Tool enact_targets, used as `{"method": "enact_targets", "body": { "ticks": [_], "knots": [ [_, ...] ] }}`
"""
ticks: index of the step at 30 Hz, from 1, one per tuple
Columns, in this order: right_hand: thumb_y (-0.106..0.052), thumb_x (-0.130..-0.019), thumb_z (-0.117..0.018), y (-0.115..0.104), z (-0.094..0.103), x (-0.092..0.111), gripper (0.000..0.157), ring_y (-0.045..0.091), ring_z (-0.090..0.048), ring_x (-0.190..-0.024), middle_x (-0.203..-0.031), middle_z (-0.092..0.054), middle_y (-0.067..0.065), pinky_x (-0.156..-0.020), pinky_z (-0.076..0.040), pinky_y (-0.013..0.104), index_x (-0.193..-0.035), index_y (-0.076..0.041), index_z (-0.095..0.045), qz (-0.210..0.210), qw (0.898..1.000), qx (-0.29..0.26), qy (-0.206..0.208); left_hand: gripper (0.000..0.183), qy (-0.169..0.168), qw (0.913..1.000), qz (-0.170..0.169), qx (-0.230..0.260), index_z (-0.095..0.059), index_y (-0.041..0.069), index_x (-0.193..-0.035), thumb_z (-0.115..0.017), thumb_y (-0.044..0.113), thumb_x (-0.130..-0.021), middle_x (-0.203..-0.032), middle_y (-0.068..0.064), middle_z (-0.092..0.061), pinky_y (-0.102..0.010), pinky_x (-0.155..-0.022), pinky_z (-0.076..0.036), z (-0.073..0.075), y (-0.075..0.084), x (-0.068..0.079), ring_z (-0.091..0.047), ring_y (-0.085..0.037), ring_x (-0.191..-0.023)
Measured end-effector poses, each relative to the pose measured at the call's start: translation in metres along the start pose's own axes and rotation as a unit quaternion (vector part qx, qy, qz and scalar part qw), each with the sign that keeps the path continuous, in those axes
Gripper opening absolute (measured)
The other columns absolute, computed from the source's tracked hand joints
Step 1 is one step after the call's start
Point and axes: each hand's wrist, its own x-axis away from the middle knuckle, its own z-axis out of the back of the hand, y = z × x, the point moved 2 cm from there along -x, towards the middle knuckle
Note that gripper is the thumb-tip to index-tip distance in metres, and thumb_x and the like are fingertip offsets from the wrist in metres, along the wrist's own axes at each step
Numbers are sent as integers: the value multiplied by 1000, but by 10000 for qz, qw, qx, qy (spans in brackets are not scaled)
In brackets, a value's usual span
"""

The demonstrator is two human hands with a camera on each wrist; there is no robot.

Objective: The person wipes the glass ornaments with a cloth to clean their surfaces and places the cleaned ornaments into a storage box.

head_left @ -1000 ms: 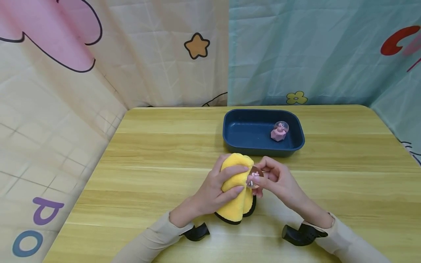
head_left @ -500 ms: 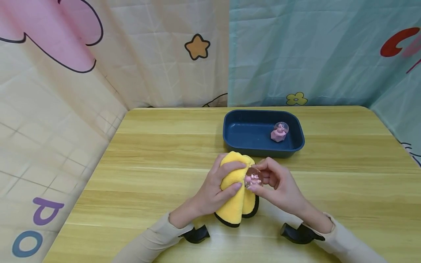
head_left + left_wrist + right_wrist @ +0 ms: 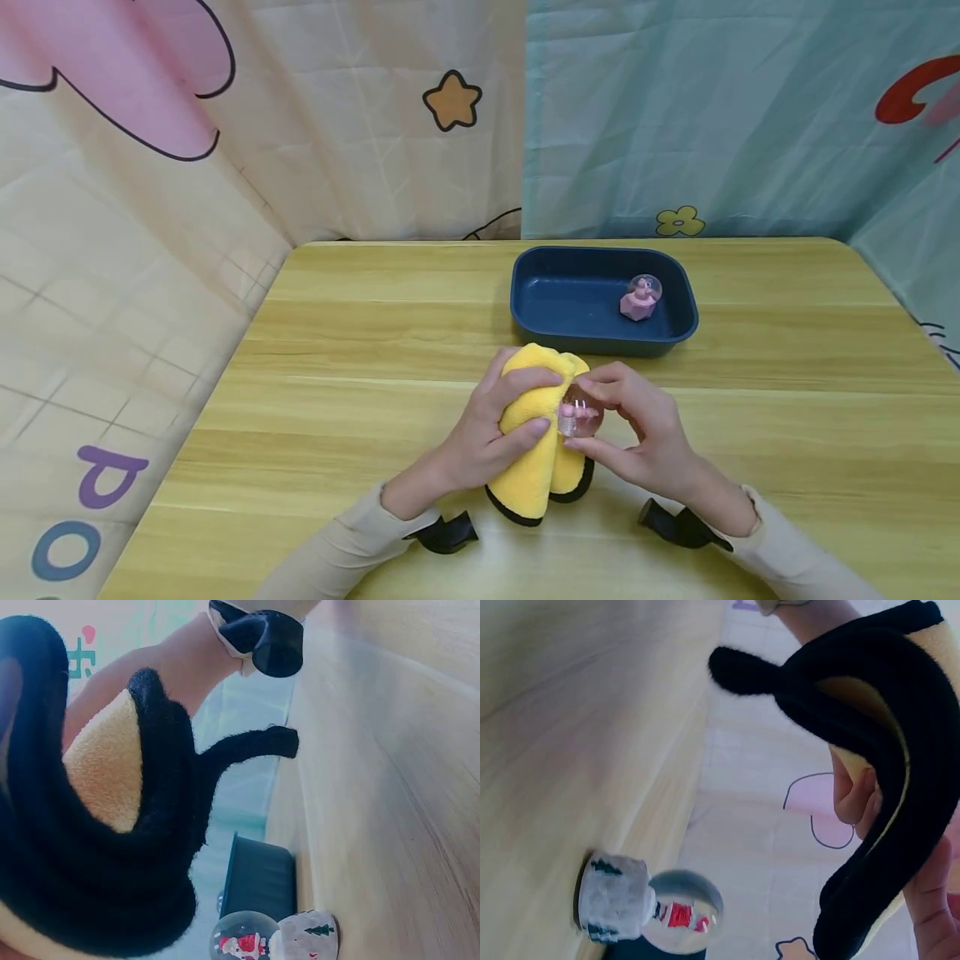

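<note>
Above the front half of the yellowish wood-grain tabletop (image 3: 360,333), a clear round globe with a small pink figure inside (image 3: 585,422) is held up between the person's two hands. The left hand (image 3: 480,433) curls its fingers round a folded yellow plush cloth edged in black (image 3: 525,483), which rests against one side of the globe; the right hand (image 3: 651,425) pinches the globe, thumb below and forefinger above. Whatever base it has is hidden by the cloth.

The globe looks fairly light, yet hard, smooth and probably slippery under bare fingertips, and likely to crack if dropped (glass or plastic, one cannot tell). The surest hold should be at the covered end, where soft cloth adds grip; the dome is best steadied lightly from opposite sides.

Against the frame half a second earlier, the right thumb and forefinger stand wider apart, showing more of the globe between them. The cloth's lower folds reach slightly lower. As then, the dark blue rectangular tray (image 3: 600,344) has a pink faceted-base globe with a clear dome (image 3: 637,308) at its right end. Both wrist views show a red-figured globe on a white tree-printed base (image 3: 622,896), standing on the tabletop.
</note>
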Motion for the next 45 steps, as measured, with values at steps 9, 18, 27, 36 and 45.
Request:
{"method": "enact_targets", "body": {
  "ticks": [9, 18, 27, 36, 45],
  "knots": [
    [-18, -86, -67, -2, -3, -9, 28, 22, -60, -88, -88, -58, 27, -95, -48, 20, -90, 8, -57, 1752, 9786, 1016, 377, 37, 21, 9994, 168, 302, -47, 11, -119, -39, 41, -98, -113, -14, -50, -25, -75, -45, 1, 0, -4, -47, -20, -101],
    [-15, -89, -63, -4, -3, -13, 18, 27, -59, -76, -84, -58, 25, -94, -50, 23, -87, 3, -60, 2178, 9648, 1419, 391, 35, -22, 9986, 307, 439, -47, 11, -120, -40, 38, -98, -113, -14, -50, -25, -75, -45, 1, -1, -3, -48, -20, -99],
    [-19, -88, -65, 0, -3, -8, 26, 26, -61, -77, -84, -60, 26, -94, -49, 22, -88, 6, -60, 1931, 9692, 1506, 270, 34, 75, 9980, 417, 459, -47, 11, -120, -42, 36, -98, -115, -15, -48, -25, -73, -47, 0, -3, -1, -50, -21, -97],
    [-21, -83, -71, 3, -1, -3, 35, 21, -62, -89, -87, -61, 27, -91, -50, 19, -91, 11, -59, 1457, 9836, 1035, 227, 33, 148, 9997, 111, 132, -47, 12, -120, -42, 37, -98, -113, -15, -49, -22, -69, -48, -2, -3, -1, -50, -20, -94],
    [-19, -78, -76, 5, 1, 0, 43, 13, -61, -88, -90, -62, 21, -81, -52, 14, -92, 17, -58, 484, 9986, 196, 76, 33, 113, 9999, 23, -26, -47, 13, -120, -43, 38, -98, -113, -15, -47, -20, -67, -49, -2, -1, 1, -51, -18, -88]
  ]
}}
